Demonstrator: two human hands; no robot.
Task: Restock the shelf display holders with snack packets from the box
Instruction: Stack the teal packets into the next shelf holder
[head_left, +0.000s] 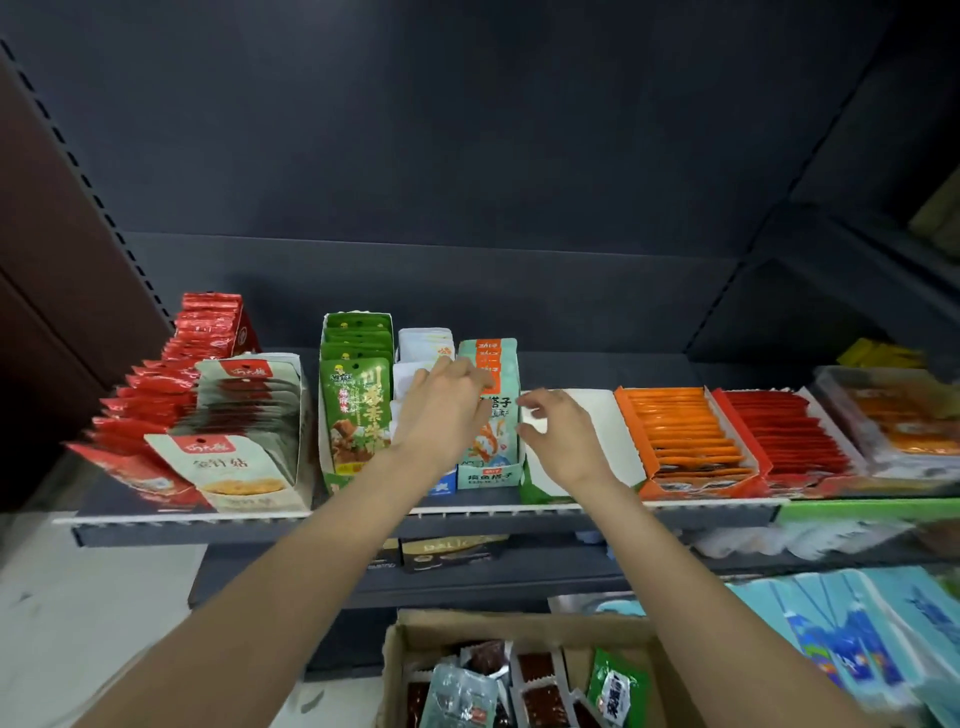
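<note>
Teal snack packets stand upright in a small display holder at the middle of the shelf. My left hand reaches over them, its fingertips curled on the tops of the front packets. My right hand hovers just right of that holder with thumb and fingers loosely apart and nothing in it. It is above an empty white holder. The cardboard box sits below the shelf at the bottom centre. Inside it lie dark red packets, a grey-teal packet and a green packet.
Left of the teal holder stand white packets, a green-packet holder, cream packets and red packets. Orange packets and red packets fill holders to the right. The shelf's front edge runs across. Blue packets lie lower right.
</note>
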